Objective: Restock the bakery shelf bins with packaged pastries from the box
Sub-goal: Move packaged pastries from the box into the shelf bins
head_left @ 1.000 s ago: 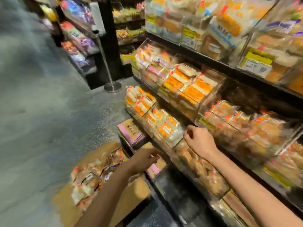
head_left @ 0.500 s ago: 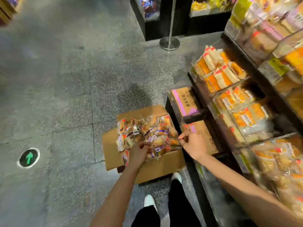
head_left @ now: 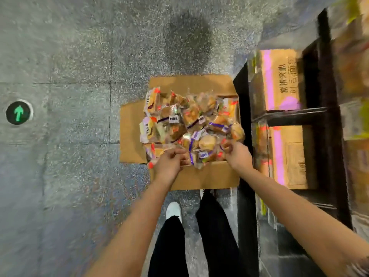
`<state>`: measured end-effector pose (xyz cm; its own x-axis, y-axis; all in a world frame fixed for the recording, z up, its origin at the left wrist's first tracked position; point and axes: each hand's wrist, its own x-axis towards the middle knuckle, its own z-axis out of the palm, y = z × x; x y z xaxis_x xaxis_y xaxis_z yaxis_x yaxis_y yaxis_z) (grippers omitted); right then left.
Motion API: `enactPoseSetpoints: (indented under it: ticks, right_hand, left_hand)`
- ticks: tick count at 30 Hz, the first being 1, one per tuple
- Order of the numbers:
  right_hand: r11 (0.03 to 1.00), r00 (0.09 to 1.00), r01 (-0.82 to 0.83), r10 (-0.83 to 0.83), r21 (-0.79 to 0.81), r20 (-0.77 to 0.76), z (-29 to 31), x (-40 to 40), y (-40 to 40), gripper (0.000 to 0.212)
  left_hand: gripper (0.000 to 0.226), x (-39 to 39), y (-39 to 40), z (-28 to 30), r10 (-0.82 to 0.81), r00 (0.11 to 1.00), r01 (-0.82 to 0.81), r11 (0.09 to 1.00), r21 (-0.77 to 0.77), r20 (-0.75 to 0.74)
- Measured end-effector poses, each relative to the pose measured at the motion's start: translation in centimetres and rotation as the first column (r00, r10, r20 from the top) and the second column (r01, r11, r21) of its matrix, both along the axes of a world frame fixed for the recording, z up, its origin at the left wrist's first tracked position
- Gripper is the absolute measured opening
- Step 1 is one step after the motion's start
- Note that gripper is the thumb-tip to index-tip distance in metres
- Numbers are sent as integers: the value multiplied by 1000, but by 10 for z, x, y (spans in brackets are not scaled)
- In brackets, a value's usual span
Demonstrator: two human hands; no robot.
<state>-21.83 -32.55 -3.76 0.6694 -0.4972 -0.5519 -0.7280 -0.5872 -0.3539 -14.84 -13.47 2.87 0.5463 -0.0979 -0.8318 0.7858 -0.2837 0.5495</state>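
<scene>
Open cardboard box on floor, heaped w/ clear-wrapped pastries, beside shelf base.

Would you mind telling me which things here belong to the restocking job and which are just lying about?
Part of the job:
open cardboard box on the floor
packaged pastries heaped in it
left hand and right hand, both gripping packets

Just lying about:
green arrow floor marker
closed cartons under the shelf
</scene>
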Motion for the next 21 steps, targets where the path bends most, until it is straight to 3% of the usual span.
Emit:
enactPoseSetpoints:
  ticks: [5,7,14,17,21]
  right_hand:
    - [976,965,-217,210,-32,-155,-89,16,-13,50]
    - [965,954,-263,257,-17,-152,-113,18,-17,56]
    - [910,910,-414,414,-21,11,-137,18,-42,22]
    - [870,846,-492,488,-38,212,-115,30,-51,18]
    - [837,840,-514,448,187,304,-67,51,-61,15]
  left_hand:
    - [22,13,-18,-59,92,996,-92,995,31,23]
    - [23,15,-21,-78,82,996,-85,994,63,45]
    - [24,13,-32,-94,46,998,-50,993,103,45]
    - [12,11,-31,-91,-188,976,160,963,216,113]
    - [58,18,-39,-75,-567,784,473,810,347,253]
